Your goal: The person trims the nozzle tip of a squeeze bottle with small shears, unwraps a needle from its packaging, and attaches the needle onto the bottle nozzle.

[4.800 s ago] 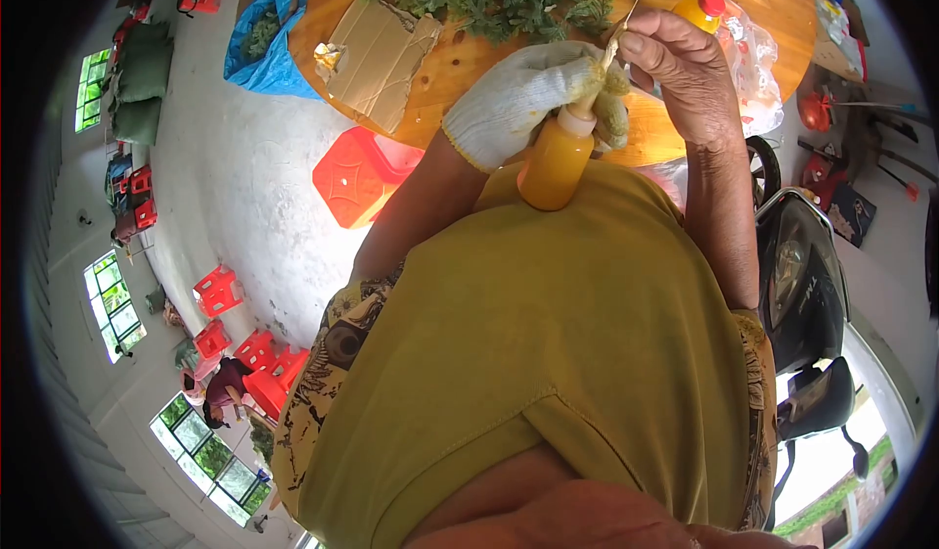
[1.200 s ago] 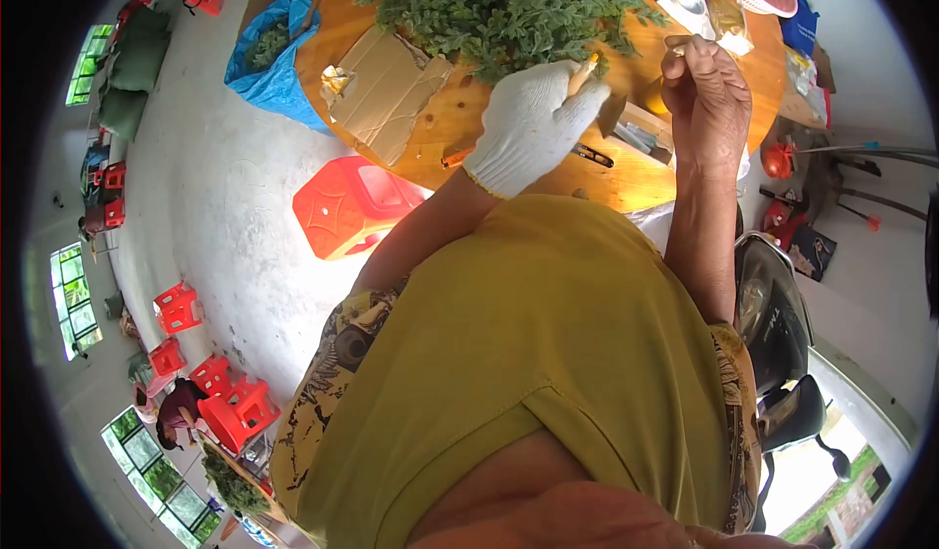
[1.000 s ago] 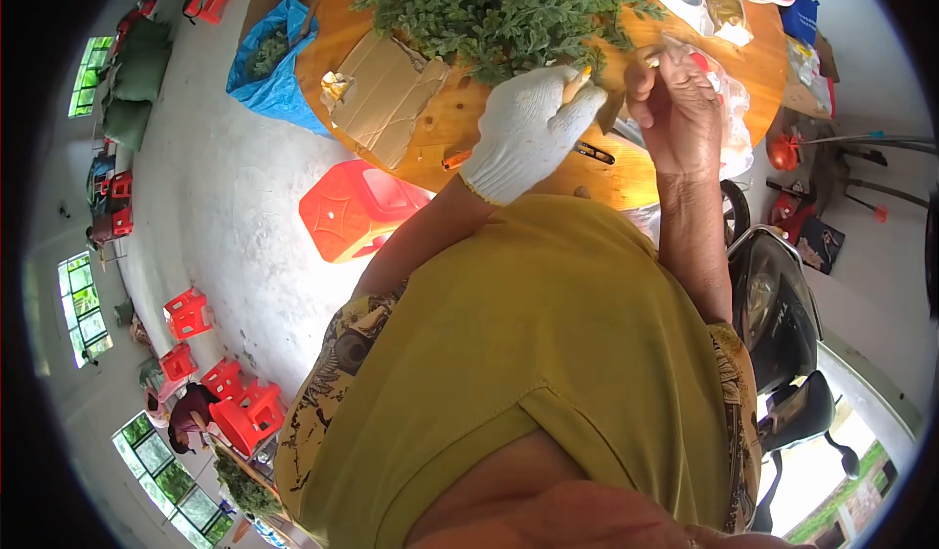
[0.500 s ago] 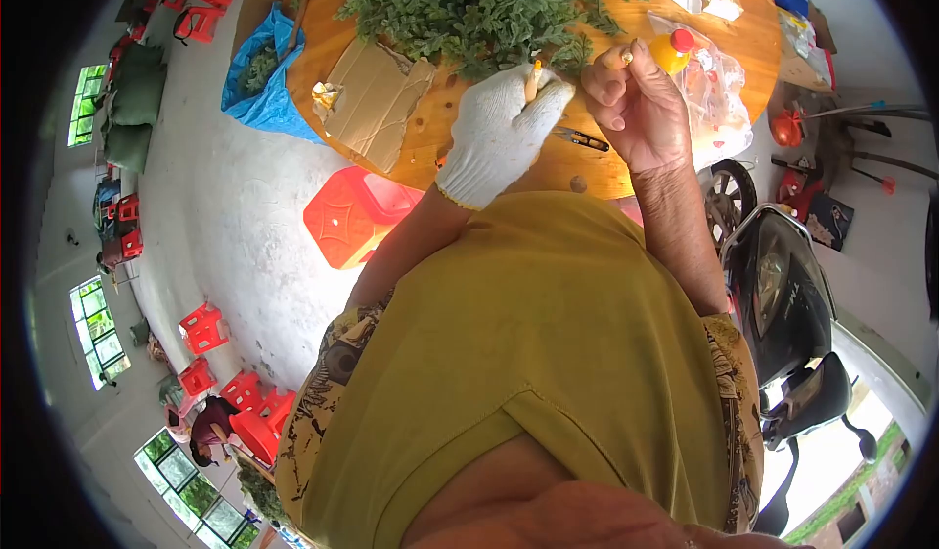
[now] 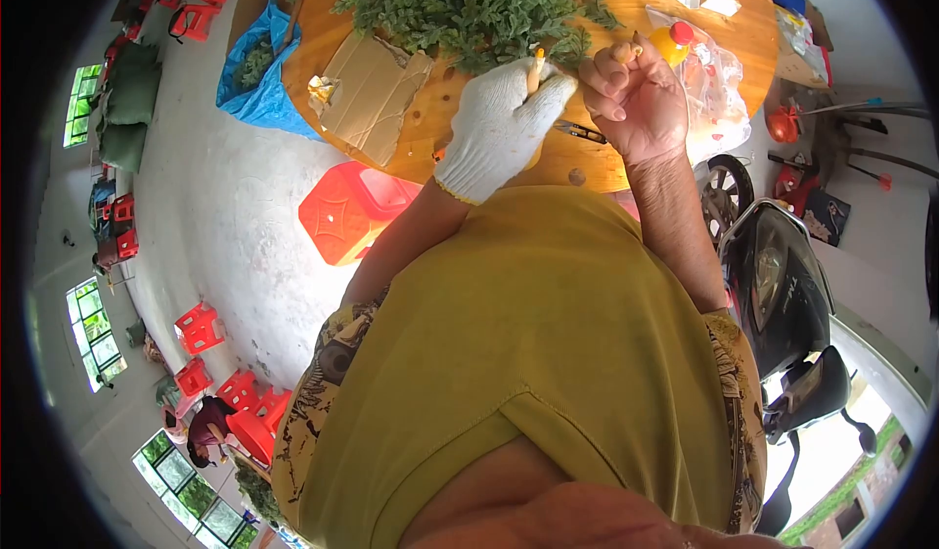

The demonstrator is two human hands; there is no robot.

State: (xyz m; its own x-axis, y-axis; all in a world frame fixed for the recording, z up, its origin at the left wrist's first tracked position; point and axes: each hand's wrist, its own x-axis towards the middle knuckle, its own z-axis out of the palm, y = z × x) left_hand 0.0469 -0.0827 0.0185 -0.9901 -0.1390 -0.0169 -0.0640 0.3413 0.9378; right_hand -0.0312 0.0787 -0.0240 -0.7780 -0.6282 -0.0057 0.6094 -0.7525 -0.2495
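Note:
My left hand wears a white knit glove, with one bare fingertip poking out that has something yellow-orange on its end. Its thumb and fingers are pressed together at the near edge of a pile of green leafy sprigs; what they pinch is hidden. Bare, my right hand is just to the right, palm up and fingers curled, with a small yellowish band or wrap at a fingertip. Whether it holds anything thin is too small to see. Dark thread snips lie between the hands, partly covered by the right one.
The round wooden table carries a torn cardboard piece, a yellow bottle with a red cap and a clear plastic bag. A blue bag hangs at the left edge. Nearby are a red stool and a motorcycle.
My right hand's fingers curl in more, and it has moved slightly left over the snips. My left hand stays in nearly the same pinch. The whole view has shifted a little.

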